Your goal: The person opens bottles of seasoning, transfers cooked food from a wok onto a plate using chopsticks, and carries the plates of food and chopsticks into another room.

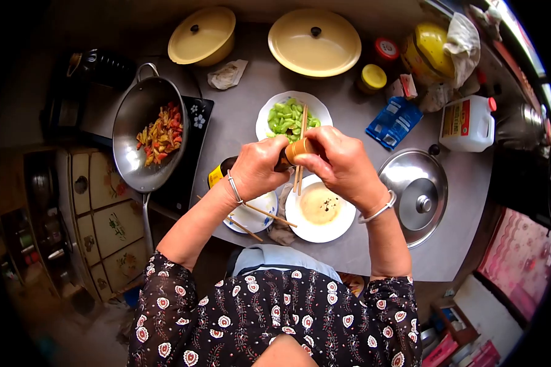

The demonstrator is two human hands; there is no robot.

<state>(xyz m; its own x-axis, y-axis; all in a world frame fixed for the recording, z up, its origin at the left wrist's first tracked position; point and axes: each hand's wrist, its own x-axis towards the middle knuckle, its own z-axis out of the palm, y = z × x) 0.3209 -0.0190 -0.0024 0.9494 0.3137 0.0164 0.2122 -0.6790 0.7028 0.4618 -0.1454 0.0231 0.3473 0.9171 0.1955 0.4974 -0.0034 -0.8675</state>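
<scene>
- Patterned sleeves (183,293) sit nearest, both forearms reaching out over the grey counter (361,257).
- Left hand (257,168) is wrapped closed around the dark body of a pepper grinder (291,153); right hand (340,165) is clamped on its brown wooden top.
- Grinder lies almost level between the two fists, above the bowl of pale batter (319,208), which shows dark specks.
- Probably light, rigid and smooth-sided, so it is best gripped at body and cap, as here.
- Chopsticks (300,147) rest across the plate of green vegetables (292,116) just beyond.
- Wok (150,137) of stir-fry stands far left; a steel lid (417,196) lies right.
</scene>
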